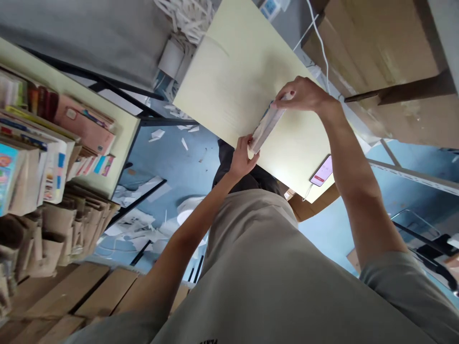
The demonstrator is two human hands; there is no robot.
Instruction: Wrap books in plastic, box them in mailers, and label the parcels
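Above the pale yellow table I hold a book between both hands, with a narrow whitish side turned up and a bit of blue on its far side. The near lower end is gripped by my left hand, thumb on one side and fingers on the other. At the opposite end, my right hand pinches the upper corner with bent fingers. The cover faces are mostly out of sight. A phone with a lit pinkish screen lies on the table, below my right forearm.
Books and pink packages crowd a second table on the left, with brown paper-wrapped bundles below. Large cardboard boxes stand at the right. Paper scraps litter the blue floor. A white cable hangs near the table's far edge.
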